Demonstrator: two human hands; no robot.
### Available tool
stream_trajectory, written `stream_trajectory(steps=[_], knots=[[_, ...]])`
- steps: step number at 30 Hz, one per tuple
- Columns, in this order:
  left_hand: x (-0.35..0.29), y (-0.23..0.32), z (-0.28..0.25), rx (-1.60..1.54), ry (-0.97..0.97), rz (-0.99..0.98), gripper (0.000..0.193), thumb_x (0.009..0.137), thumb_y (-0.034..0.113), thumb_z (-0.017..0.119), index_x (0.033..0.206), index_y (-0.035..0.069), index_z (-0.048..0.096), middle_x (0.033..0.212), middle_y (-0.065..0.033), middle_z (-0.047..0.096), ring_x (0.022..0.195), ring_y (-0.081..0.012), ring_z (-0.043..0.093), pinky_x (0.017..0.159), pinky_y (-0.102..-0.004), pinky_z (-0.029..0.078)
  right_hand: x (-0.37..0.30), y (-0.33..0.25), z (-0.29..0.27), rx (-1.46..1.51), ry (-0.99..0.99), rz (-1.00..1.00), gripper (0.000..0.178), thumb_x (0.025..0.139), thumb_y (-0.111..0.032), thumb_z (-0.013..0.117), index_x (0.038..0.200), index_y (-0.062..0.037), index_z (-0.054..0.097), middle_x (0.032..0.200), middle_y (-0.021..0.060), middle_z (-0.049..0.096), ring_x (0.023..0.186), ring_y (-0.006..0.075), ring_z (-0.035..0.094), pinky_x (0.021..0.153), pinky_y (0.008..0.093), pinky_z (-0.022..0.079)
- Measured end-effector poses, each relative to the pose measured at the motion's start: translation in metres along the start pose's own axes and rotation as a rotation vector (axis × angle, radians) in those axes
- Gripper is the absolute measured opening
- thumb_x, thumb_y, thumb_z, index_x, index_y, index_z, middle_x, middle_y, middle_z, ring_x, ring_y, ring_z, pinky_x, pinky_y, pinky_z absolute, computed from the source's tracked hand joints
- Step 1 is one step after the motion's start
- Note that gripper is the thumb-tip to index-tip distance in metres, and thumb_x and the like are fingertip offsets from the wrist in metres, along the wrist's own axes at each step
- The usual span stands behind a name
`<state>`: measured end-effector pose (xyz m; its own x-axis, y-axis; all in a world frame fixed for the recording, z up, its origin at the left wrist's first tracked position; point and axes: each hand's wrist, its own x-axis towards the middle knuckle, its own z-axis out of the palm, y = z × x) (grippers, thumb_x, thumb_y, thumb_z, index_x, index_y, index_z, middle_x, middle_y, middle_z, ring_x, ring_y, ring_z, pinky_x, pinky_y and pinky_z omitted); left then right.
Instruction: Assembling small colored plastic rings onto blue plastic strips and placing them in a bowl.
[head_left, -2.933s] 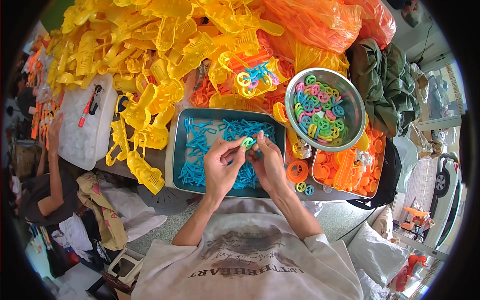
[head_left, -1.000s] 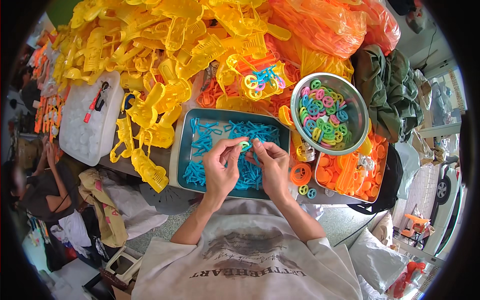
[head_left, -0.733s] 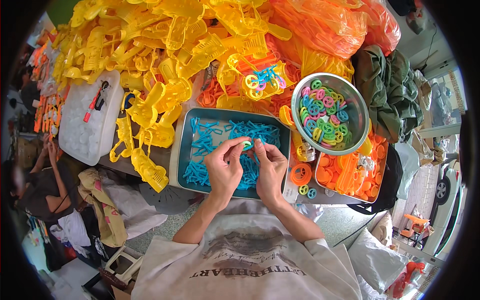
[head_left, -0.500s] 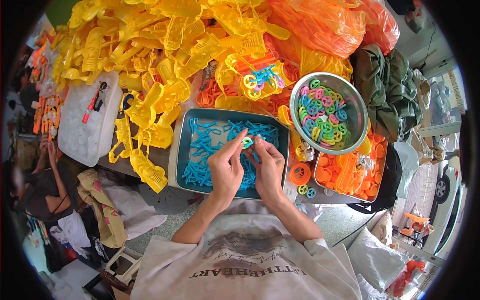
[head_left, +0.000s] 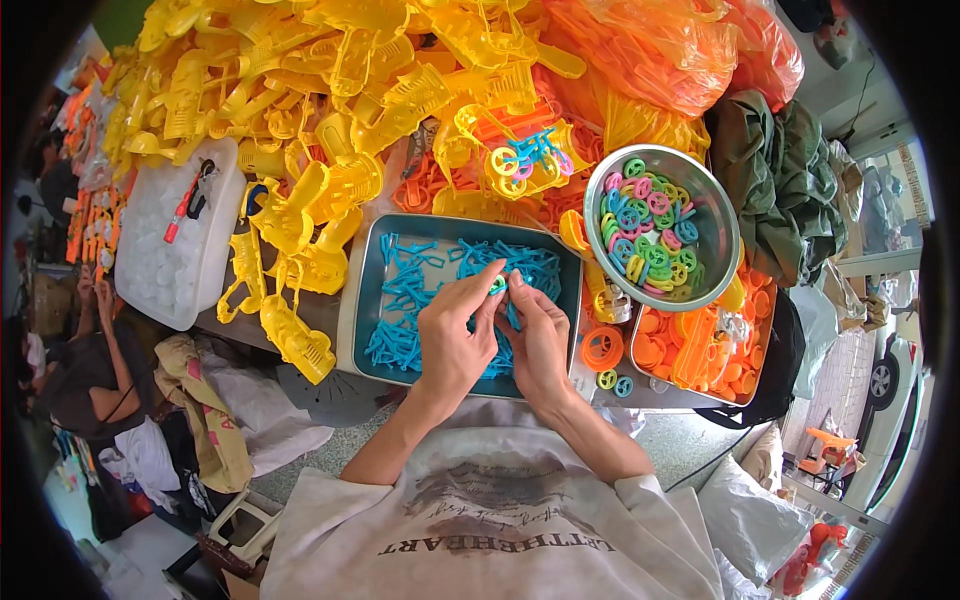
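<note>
Above a blue-lined metal tray point(head_left: 351, 335) of small blue plastic pieces point(head_left: 398, 325), my two hands meet fingertip to fingertip. My left hand point(head_left: 456, 335) is closed in a pinch on a small green plastic wheel point(head_left: 497, 285). Thumb and fingers pressed together, my right hand point(head_left: 540, 345) touches the wheel's right side; what else it grips is hidden by the fingers. To the right stands a steel bowl point(head_left: 722, 235) of pink, green, blue and yellow wheels point(head_left: 648, 222). Two loose wheels point(head_left: 615, 382) lie beside the tray's lower right.
Yellow plastic shells point(head_left: 300, 90) heap across the back, one bearing a blue part with wheels point(head_left: 530, 155). Orange parts fill a tray point(head_left: 745, 400) at right. A white bin point(head_left: 228, 200) with a red-handled tool point(head_left: 180, 215) stands left. Another person's arm point(head_left: 112, 370) shows far left.
My hands and the green wheel have shifted very slightly to the right. The left fingers have turned a little around the wheel, which shows less of its face now.
</note>
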<state>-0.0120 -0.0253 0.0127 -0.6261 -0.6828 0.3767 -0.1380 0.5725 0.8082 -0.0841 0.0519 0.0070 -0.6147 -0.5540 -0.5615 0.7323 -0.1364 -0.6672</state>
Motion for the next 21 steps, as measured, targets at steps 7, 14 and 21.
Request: stream_trajectory(steps=[7,14,21], knots=[[0.0,0.003,-0.002,-0.104,0.039,-0.077,0.029,0.08,-0.005,0.063,0.108,0.0,0.065,0.084,-0.0156,0.068,0.071,-0.0273,0.066,0.062,-0.0322,0.051,0.006,0.003,-0.01,-0.129,-0.056,-0.142,0.02,0.093,-0.022,0.063,0.091,-0.0033,0.068,0.085,0.0026,0.066,0.08,0.0077,0.059,0.077,0.0281,0.051],[-0.001,0.002,-0.01,-0.084,-0.022,-0.153,0.02,0.084,0.0,0.065,0.103,-0.002,0.066,0.083,-0.01,0.068,0.066,-0.0127,0.063,0.058,-0.0241,0.049,0.009,-0.022,-0.023,-0.405,-0.226,-0.158,0.025,0.088,-0.015,0.068,0.102,0.004,0.06,0.09,0.0077,0.066,0.078,0.0115,0.064,0.069,0.0254,0.055],[-0.001,0.008,-0.012,-0.23,-0.019,-0.169,0.019,0.082,0.0,0.066,0.102,-0.001,0.065,0.077,-0.0131,0.066,0.065,-0.0205,0.066,0.057,-0.029,0.049,0.01,-0.022,-0.026,-0.514,-0.364,-0.328,0.022,0.088,-0.006,0.067,0.102,0.0039,0.054,0.097,0.0089,0.062,0.083,0.0129,0.064,0.069,0.0257,0.055]])
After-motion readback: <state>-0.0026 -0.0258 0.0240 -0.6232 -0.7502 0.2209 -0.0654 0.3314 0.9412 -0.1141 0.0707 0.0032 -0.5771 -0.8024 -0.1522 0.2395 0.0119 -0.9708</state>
